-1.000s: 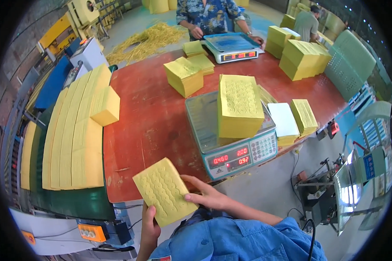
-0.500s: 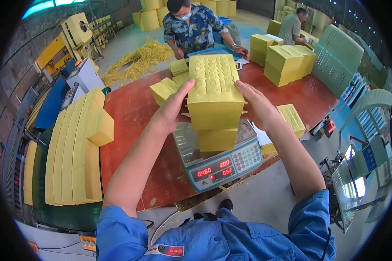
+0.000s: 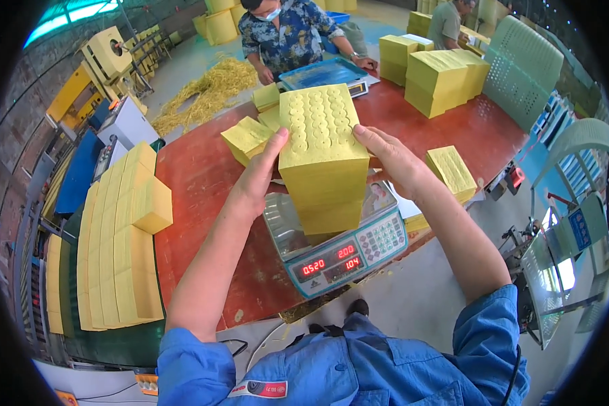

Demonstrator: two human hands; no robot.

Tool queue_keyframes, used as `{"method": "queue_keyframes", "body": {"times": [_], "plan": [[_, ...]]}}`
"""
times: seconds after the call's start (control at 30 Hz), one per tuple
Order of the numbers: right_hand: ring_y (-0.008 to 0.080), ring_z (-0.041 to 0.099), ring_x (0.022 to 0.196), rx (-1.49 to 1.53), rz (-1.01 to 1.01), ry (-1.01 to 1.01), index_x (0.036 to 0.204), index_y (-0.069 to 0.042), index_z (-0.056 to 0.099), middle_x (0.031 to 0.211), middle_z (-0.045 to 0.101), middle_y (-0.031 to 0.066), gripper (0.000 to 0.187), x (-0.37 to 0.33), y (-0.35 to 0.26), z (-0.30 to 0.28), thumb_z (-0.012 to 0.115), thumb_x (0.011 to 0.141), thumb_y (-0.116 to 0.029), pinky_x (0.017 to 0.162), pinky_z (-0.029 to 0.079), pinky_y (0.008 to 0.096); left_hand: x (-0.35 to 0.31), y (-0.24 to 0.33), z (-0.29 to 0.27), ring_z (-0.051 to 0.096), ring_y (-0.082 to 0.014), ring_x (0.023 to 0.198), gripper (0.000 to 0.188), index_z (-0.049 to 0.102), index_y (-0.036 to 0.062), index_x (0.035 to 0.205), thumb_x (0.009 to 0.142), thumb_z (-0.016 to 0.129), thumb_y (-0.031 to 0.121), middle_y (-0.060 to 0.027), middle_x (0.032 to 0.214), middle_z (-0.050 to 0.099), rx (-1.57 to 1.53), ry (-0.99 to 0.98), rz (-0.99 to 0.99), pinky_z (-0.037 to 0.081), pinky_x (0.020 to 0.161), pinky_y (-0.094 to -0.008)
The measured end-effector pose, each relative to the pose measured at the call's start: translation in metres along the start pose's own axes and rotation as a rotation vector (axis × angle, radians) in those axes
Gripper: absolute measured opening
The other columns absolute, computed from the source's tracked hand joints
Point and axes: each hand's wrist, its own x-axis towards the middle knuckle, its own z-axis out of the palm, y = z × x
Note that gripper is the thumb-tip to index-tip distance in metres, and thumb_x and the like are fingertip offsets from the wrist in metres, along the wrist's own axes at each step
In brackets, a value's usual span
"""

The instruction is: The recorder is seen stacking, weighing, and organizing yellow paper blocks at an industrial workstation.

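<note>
A tall stack of yellow paper (image 3: 326,186), stamped on top with rows of coin-like marks, stands on the steel plate of a weighing scale (image 3: 384,235). The scale's red digits are lit and its keypad faces me. My left hand (image 3: 257,177) is closed against the stack's left side, its thumb at the top edge. Against the right side presses my right hand (image 3: 398,162), thumb also near the top edge. The stack hides most of the other fingers.
Smaller yellow paper bundles (image 3: 247,139) lie behind the stack, another bundle (image 3: 451,172) to its right. Long rows of yellow paper (image 3: 118,257) line the left. Across the red table (image 3: 203,203) a person (image 3: 287,40) stands by a blue tray (image 3: 325,73). Taller stacks (image 3: 436,84) stand far right.
The upper paper block has come down onto the lower one, and they now form one even column. The lit digits have changed. My hands still hold the sides.
</note>
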Motion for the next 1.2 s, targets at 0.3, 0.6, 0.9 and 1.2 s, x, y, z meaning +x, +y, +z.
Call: {"method": "queue_keyframes", "body": {"times": [0.3,0.6,0.9,1.2], "plan": [[0.0278,0.050,0.130,-0.163,-0.050,-0.005,0.152,-0.008,0.041,0.143,0.053,0.0157,0.085,0.006,0.016,-0.009,0.043,0.096,-0.072,0.105,0.039,0.0464,0.001,-0.012,0.001,0.063,-0.0202,0.104,0.088,0.057,0.0049,0.138,0.091,0.043,0.078,-0.0111,0.123,0.066,0.010,0.073,0.068,0.051,0.082,-0.0369],[0.0272,0.045,0.137,0.316,-0.341,0.113,0.158,-0.007,0.031,0.157,0.042,0.0134,0.083,0.050,0.115,-0.004,0.035,0.101,-0.068,0.114,0.032,0.0447,0.007,-0.095,0.040,0.044,-0.0173,0.134,0.063,0.036,0.0053,0.153,0.109,0.032,0.050,-0.0079,0.147,0.047,-0.499,0.077,0.218,0.037,0.112,-0.0344],[0.0223,0.059,0.118,0.565,-0.069,0.153,0.139,-0.004,0.054,0.133,0.059,0.0118,0.059,0.077,0.079,0.036,0.055,0.099,-0.048,0.099,0.049,0.0383,0.035,-0.099,0.055,0.047,-0.0183,0.133,0.057,0.040,0.0080,0.150,0.107,0.042,0.046,-0.0058,0.146,0.048,-0.623,0.381,0.344,0.039,0.111,-0.0358],[0.0234,0.046,0.136,0.514,-0.158,-0.001,0.150,-0.001,0.042,0.150,0.048,0.0081,0.072,0.091,0.095,0.018,0.043,0.105,-0.056,0.111,0.038,0.0419,0.020,-0.085,0.064,0.035,-0.0207,0.144,0.073,0.031,0.0073,0.156,0.106,0.034,0.059,-0.0075,0.157,0.039,-0.614,0.377,0.337,0.029,0.117,-0.0391]]}}
